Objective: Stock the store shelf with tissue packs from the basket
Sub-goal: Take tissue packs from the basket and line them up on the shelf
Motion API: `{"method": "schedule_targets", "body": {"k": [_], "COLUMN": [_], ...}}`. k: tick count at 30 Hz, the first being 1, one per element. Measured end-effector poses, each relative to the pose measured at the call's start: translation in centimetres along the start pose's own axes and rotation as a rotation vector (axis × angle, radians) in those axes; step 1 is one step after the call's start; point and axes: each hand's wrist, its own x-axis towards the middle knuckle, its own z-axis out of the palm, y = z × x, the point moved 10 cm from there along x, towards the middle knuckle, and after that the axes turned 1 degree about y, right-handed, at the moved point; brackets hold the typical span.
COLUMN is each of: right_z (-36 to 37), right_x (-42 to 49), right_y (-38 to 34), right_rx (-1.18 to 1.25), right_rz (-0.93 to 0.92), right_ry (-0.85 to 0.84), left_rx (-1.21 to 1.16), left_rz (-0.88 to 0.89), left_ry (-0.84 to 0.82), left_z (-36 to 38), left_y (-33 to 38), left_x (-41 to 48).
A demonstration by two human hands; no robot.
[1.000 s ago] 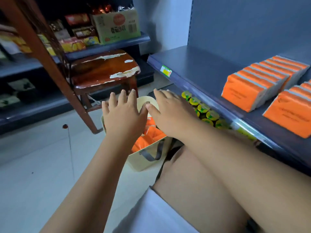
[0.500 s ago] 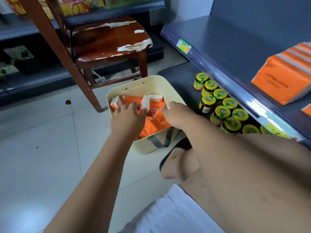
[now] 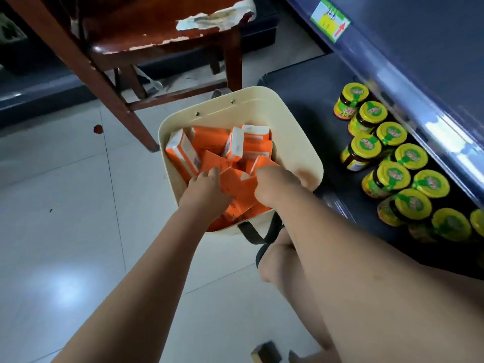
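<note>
My hands have dropped into the basket [image 3: 301, 132] now: left hand [image 3: 207, 191] and right hand [image 3: 275, 186] flank a tissue pack [image 3: 235, 187] on the heap. Fingers are buried, so I can't tell either grip. Nothing is heading for the shelf [image 3: 392, 48] yet.

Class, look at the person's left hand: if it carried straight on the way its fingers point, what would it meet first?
The orange tissue packs in the basket. The left hand looks to be touching them, though depth is unclear.

Glossy floor tiles [image 3: 65, 258]; chipped varnished wooden chair [image 3: 146, 35]; smooth matt cream basket [image 3: 296, 132]; glass jars [image 3: 364, 153].
</note>
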Motion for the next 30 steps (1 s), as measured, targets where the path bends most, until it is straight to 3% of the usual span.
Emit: {"method": "schedule_targets", "body": {"k": [3,6,11,14,19,24,30], "right_z": [3.6,5.3,4.2,2.6,-0.8,-5.7,-10.5], "right_x": [2.1,4.1,5.7,5.6,2.8,-0.8,-6.3], "right_y": [-1.8,-2.9,-4.1,-3.3,-0.1,3.1,6.7], "right_rx": [-0.029,0.000,-0.225,-0.198,0.084,0.566,1.109], "right_rz": [-0.107,-0.091,-0.171,-0.178,-0.064,0.033,0.161], "right_ry": [-0.143,-0.208,-0.179,-0.120,0.093,0.294,0.488], "left_rx": [-0.008,-0.067,-0.110,-0.196,-0.370,-0.894,-1.323], "left_rz": [0.010,-0.029,-0.020,0.025,0.052,0.002,0.090], "left_ry": [-0.016,-0.031,-0.009,-0.029,0.091,0.128,0.108], "left_z": [0.2,0.9,1.4,0.9,-2.3,-5.2,-9.1], "left_y": [-0.1,-0.8,-1.2,-1.0,-1.3,-1.6,1.3], "left_x": [1.7,2.3,2.1,1.3,-0.6,-4.3,-7.6]}}
